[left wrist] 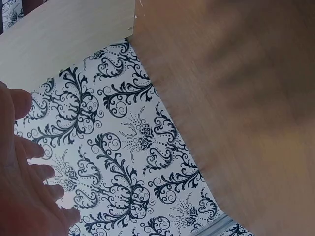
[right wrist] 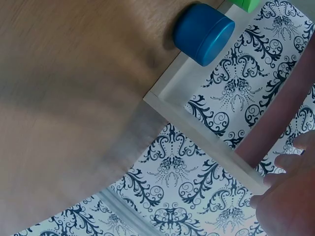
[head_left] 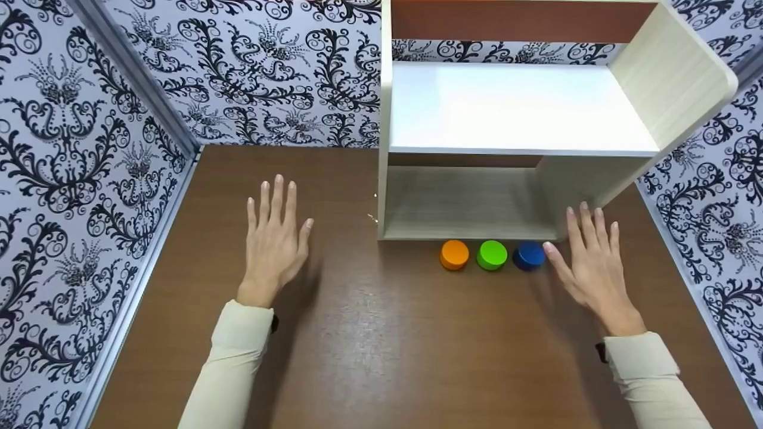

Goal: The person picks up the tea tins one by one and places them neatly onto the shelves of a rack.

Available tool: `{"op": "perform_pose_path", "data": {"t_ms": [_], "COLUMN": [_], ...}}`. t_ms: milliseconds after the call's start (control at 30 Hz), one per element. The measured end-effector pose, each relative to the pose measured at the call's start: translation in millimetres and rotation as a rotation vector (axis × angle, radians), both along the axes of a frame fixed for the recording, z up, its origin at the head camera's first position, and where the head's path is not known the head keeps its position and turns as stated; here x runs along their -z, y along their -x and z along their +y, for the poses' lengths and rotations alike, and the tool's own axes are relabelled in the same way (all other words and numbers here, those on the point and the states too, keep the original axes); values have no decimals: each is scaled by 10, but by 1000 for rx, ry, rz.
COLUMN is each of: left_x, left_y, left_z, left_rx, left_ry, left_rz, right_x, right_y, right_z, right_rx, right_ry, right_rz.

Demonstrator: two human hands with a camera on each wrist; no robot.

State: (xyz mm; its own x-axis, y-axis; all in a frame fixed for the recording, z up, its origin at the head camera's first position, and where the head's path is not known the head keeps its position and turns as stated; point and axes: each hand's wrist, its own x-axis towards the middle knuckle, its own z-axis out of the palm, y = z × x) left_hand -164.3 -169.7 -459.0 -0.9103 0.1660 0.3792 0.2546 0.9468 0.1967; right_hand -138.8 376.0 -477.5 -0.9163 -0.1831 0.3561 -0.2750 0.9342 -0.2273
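My left hand (head_left: 272, 244) is held palm down over the left part of the table, fingers straight and nothing in it. On the right, my right hand (head_left: 593, 265) is also stretched out and holds nothing; its thumb tip is close beside a blue round container (head_left: 529, 255). A green round container (head_left: 492, 255) and an orange one (head_left: 455, 255) stand in a row to the left of the blue one, along the shelf's front edge. In the right wrist view the blue container (right wrist: 203, 34) shows a smooth lid and side.
A pale wooden shelf unit (head_left: 384, 179) with a white middle board (head_left: 518, 107) stands at the back right of the brown table (head_left: 369, 351). Walls with black-and-white patterned paper (head_left: 256, 65) enclose the table at the back and both sides.
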Motion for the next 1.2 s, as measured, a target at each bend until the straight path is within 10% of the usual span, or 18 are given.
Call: {"op": "perform_pose_path", "data": {"t_ms": [300,1200], "left_x": [90,132], "left_y": [-25,-91], "left_z": [24,219], "left_rx": [30,49], "left_ry": [-41,-235], "left_rz": [60,-95], "right_x": [51,194], "right_y": [-20,-218], "right_z": [-14,-180], "right_rx": [-20,-54], "right_ry": [23,174], "right_rz": [27,-3]}}
